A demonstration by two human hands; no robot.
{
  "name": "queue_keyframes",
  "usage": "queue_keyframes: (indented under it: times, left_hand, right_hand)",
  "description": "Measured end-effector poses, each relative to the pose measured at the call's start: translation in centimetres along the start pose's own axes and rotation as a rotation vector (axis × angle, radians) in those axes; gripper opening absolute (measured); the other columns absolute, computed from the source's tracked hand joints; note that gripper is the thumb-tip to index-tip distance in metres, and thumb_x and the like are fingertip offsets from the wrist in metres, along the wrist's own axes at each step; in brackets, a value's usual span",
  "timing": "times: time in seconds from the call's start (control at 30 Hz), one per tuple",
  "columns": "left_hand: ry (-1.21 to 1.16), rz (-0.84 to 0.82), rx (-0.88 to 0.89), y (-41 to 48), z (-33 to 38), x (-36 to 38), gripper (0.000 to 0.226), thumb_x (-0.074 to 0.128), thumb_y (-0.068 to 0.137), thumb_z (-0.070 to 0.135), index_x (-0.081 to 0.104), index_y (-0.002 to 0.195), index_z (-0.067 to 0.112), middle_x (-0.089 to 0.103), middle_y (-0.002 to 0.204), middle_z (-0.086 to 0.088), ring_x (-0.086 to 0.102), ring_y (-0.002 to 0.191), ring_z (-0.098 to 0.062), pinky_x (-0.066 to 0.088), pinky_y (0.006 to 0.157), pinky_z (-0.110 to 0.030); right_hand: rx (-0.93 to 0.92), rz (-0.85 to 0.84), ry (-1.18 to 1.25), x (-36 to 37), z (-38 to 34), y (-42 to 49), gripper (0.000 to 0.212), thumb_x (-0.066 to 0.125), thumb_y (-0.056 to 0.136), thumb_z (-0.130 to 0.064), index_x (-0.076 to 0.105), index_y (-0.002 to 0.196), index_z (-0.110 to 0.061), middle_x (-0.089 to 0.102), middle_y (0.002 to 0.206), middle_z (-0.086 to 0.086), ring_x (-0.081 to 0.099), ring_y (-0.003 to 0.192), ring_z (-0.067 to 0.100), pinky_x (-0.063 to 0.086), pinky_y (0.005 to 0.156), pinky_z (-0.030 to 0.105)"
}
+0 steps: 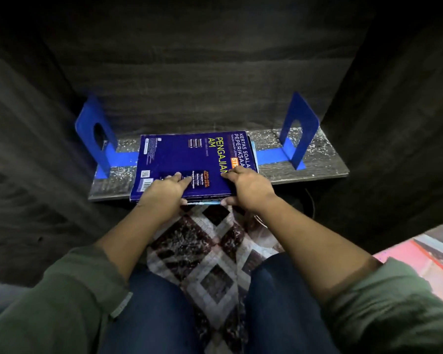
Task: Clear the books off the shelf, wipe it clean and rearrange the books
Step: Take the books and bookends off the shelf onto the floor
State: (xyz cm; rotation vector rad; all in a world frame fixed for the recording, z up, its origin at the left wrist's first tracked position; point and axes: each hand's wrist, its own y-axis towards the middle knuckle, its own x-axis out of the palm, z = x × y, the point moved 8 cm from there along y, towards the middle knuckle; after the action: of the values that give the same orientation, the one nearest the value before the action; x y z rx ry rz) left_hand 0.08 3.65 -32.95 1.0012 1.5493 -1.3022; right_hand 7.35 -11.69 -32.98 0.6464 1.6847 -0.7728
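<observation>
A stack of books lies flat on the dark shelf board (pixel 304 172), its near edge hanging over the board's front. The top book (pixel 184 159) has a dark blue cover with yellow and white lettering. My left hand (pixel 164 191) grips the stack's near edge on the left, fingers on the cover and thumb under the stack. My right hand (pixel 248 186) grips the near edge on the right the same way. A thinner light-blue book edge (pixel 205 203) shows beneath, between my thumbs.
Two upright blue metal bookends stand on the shelf, the left bookend (pixel 95 139) and the right bookend (pixel 297 129), either side of the stack. Dusty speckles cover the board. Dark wood-grain walls enclose the shelf. A patterned rug (pixel 210 251) lies below, between my knees.
</observation>
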Motion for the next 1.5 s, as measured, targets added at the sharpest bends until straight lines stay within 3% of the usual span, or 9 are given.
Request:
queue_keyframes:
  times: [0.13,0.27,0.43,0.57,0.63,0.8,1.1,1.33,1.5]
  left_hand:
    - [0.015,-0.001,0.032,-0.1,0.0,-1.5,0.058,0.045,0.102,0.033,0.018,0.154,0.030,0.019,0.160,-0.001,0.034,0.139,-0.022,0.033,0.107,-0.035]
    - [-0.108,-0.038,0.036,0.0,-0.8,-2.8,0.056,0.053,0.097,0.038,0.032,0.149,0.035,0.038,0.152,0.000,0.040,0.134,-0.025,0.033,0.106,-0.037]
    - [-0.110,-0.052,-0.042,0.0,-0.5,-2.1,0.066,0.068,0.087,0.038,0.035,0.144,0.035,0.050,0.138,-0.003,0.049,0.123,-0.026,0.041,0.099,-0.037]
    - [-0.084,0.021,-0.052,-0.2,0.3,-1.6,0.077,0.078,0.078,0.037,0.036,0.142,0.025,0.049,0.140,0.000,0.049,0.125,-0.022,0.040,0.104,-0.036]
    - [-0.042,0.030,-0.047,-0.1,0.6,-1.3,0.087,0.084,0.068,0.041,0.037,0.140,0.022,0.049,0.138,-0.001,0.050,0.124,-0.024,0.041,0.105,-0.038]
    - [-0.021,0.023,-0.073,0.7,0.3,-1.3,0.082,0.085,0.068,0.035,0.040,0.136,0.025,0.055,0.127,-0.001,0.054,0.116,-0.026,0.047,0.098,-0.040]
    - [-0.084,-0.078,0.003,0.8,-1.3,-3.6,0.068,0.070,0.084,0.043,0.039,0.144,0.040,0.046,0.144,-0.001,0.042,0.130,-0.026,0.035,0.106,-0.039]
    - [-0.108,-0.071,0.035,0.5,-1.1,-3.7,0.053,0.062,0.092,0.039,0.043,0.141,0.041,0.049,0.141,-0.004,0.045,0.125,-0.026,0.037,0.102,-0.038]
    - [-0.125,-0.056,0.038,0.4,-1.0,-3.5,0.055,0.062,0.092,0.038,0.041,0.143,0.038,0.049,0.140,-0.002,0.045,0.126,-0.024,0.033,0.105,-0.037]
  right_hand:
    - [-0.021,-0.010,-0.055,-0.6,-0.1,0.2,0.074,0.064,0.083,-0.057,0.038,0.146,-0.027,0.046,0.138,0.003,0.046,0.127,0.025,0.042,0.099,0.036]
    - [-0.030,0.028,-0.057,-0.8,-0.1,0.2,0.062,0.050,0.092,-0.058,0.039,0.145,-0.028,0.048,0.137,0.003,0.047,0.126,0.026,0.044,0.099,0.036]
    - [-0.034,-0.018,-0.106,-0.4,-0.6,-0.4,0.087,0.067,0.078,-0.061,0.031,0.148,-0.024,0.044,0.135,0.002,0.046,0.124,0.025,0.046,0.094,0.038]
    - [-0.004,0.001,-0.230,0.0,-1.4,-0.6,0.082,0.073,0.083,-0.026,0.025,0.149,-0.020,0.040,0.137,0.006,0.045,0.122,0.027,0.049,0.088,0.040]
    - [0.003,0.021,-0.243,-0.1,-1.6,-0.5,0.076,0.070,0.085,-0.021,0.027,0.147,-0.019,0.041,0.135,0.007,0.046,0.121,0.028,0.049,0.086,0.040]
    - [-0.033,-0.038,-0.241,-0.4,-1.6,-0.1,0.082,0.074,0.082,-0.030,0.027,0.149,-0.020,0.044,0.137,0.007,0.053,0.117,0.029,0.050,0.090,0.039]
    - [-0.090,-0.103,-0.175,-2.6,-0.6,0.7,0.074,0.073,0.081,-0.044,0.038,0.146,-0.034,0.055,0.136,0.003,0.053,0.122,0.023,0.043,0.100,0.032]
    - [-0.030,-0.082,-0.095,-2.5,0.2,0.9,0.080,0.080,0.070,-0.051,0.047,0.140,-0.034,0.057,0.134,0.001,0.055,0.120,0.023,0.044,0.097,0.031]
    - [-0.083,-0.056,-0.248,-1.9,-0.8,0.7,0.074,0.072,0.077,-0.054,0.045,0.139,-0.023,0.054,0.129,0.006,0.058,0.113,0.029,0.049,0.087,0.037]
